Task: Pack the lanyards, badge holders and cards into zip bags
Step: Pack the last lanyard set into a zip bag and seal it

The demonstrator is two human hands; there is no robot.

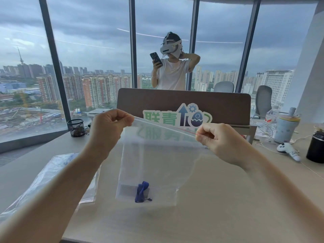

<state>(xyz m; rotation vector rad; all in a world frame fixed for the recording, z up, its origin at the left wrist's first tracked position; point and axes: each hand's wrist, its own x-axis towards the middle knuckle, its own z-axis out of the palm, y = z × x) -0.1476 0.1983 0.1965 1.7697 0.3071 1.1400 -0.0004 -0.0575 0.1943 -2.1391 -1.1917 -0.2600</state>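
I hold a clear zip bag up above the table by its top edge. My left hand pinches the left end of the zip strip, and my right hand pinches the right end, where a thin red line runs along the seal. At the bottom of the bag lie a bunched blue lanyard and a pale card or badge holder behind it. The bag hangs down and its lower edge is close to the tabletop.
A pile of clear plastic bags lies at the left on the wooden table. A black mesh cup stands at back left. A divider with a sign, a tumbler, a black container and a white controller sit at the right. A person stands behind the divider.
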